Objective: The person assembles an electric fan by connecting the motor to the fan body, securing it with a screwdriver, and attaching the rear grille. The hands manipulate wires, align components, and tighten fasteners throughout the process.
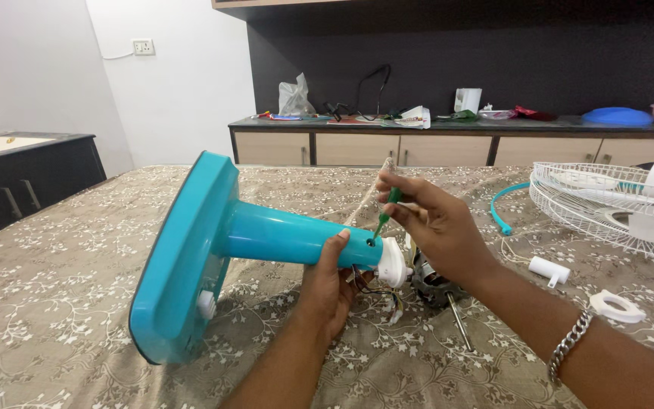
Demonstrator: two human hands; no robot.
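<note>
A teal fan stand [213,242] lies on its side on the patterned bedspread, its square base to the left and its neck pointing right. My left hand [328,286] grips the neck from below, thumb on top near the white collar [392,262]. My right hand [433,227] holds a green-handled screwdriver [384,212], tip pressed into a hole at the neck's end. The fan motor [431,282] with its shaft and loose wires lies just behind the collar, partly hidden by my right hand.
A white wire fan guard [607,208] and a teal ring [502,203] lie at the right. Small white plastic parts [550,270] and a white ring [618,306] rest on the bedspread. A cabinet counter [448,121] with clutter runs along the back wall.
</note>
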